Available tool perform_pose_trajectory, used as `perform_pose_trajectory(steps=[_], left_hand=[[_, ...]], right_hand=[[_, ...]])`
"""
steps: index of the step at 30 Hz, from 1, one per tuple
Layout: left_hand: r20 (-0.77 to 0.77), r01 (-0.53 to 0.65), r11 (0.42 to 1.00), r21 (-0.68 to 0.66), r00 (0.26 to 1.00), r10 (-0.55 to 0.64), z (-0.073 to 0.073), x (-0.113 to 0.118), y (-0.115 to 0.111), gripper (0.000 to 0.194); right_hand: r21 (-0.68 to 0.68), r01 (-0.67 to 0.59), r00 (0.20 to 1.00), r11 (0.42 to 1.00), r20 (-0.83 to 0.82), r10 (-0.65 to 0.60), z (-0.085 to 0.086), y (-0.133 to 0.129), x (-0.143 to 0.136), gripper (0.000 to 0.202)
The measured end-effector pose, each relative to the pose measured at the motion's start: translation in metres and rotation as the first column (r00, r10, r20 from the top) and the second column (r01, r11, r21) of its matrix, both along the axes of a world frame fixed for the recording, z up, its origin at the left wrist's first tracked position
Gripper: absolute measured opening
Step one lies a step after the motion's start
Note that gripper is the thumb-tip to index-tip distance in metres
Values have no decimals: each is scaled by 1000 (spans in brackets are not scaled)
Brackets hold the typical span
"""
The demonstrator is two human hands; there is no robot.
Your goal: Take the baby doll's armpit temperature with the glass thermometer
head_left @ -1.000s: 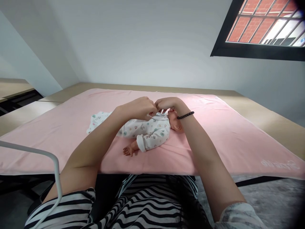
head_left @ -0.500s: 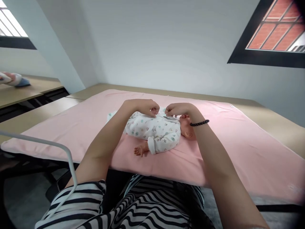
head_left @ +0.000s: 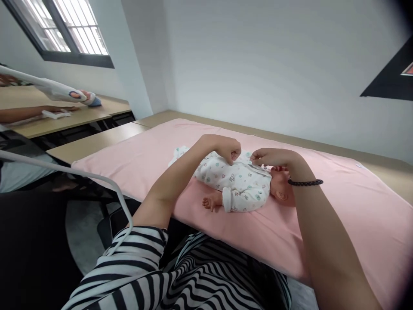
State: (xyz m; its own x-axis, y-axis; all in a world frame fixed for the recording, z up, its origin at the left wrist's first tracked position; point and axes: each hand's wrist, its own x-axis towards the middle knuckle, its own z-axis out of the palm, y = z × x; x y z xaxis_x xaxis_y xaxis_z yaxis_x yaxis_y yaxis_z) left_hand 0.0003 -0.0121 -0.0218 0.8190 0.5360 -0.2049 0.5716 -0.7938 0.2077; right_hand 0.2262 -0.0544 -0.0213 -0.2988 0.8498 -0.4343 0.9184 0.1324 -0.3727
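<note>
This looks like a classroom or training room: long pale wooden tables stand along plain white walls, barred windows let in daylight, a baby doll lies on a pink sheet, and another person's arm rests at a neighbouring table.

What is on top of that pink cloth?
A baby doll in a white patterned outfit lies on the pink cloth. Its far arm cannot be seen.
</note>
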Motion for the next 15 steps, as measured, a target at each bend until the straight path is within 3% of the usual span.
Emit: perform_pose_trajectory(steps=[7, 15], left_hand=[[75, 68, 992, -102, 995, -60, -3, -7, 11, 19], [9, -29, 986, 164, 1000, 28, -18, 11, 11, 15]], right_hand=[[-36, 0, 998, 999, 65, 3, 0, 1, -1, 22], [-23, -30, 996, 999, 80, 32, 0, 2, -1, 17]])
